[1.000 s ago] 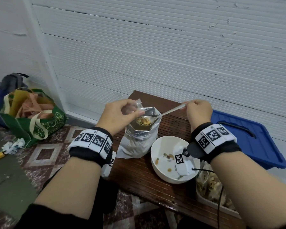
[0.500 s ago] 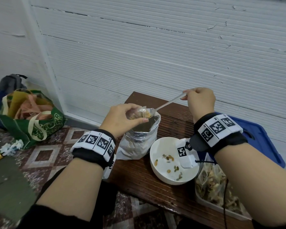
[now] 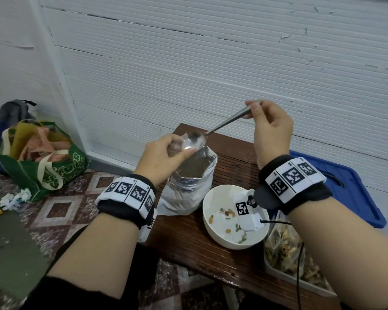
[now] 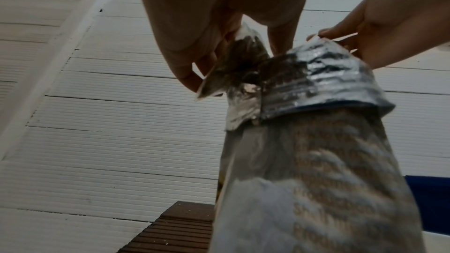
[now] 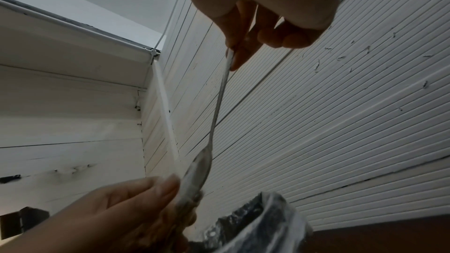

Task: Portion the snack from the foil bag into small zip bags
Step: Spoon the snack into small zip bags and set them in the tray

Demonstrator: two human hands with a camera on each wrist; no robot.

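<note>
Right hand (image 3: 270, 133) fingers pinch the top of the thin metal spoon (image 3: 213, 130) handle; vs 0.5 s ago the hand is higher and the handle steeper. Spoon bowl, below-left of those fingers, now sits empty at the mouth of the small clear zip bag (image 3: 184, 145); a second ago it carried snack. Left hand (image 3: 161, 157) thumb and fingers grip that zip bag, same hold as before, with snack showing in its lower part in the left wrist view. Directly under both: open silver foil bag (image 3: 188, 191), rim rolled down, standing on the dark wooden slatted table (image 3: 188, 240), unmoved. White bowl (image 3: 222, 236) with a few leftover bits just right of the foil bag.
</note>
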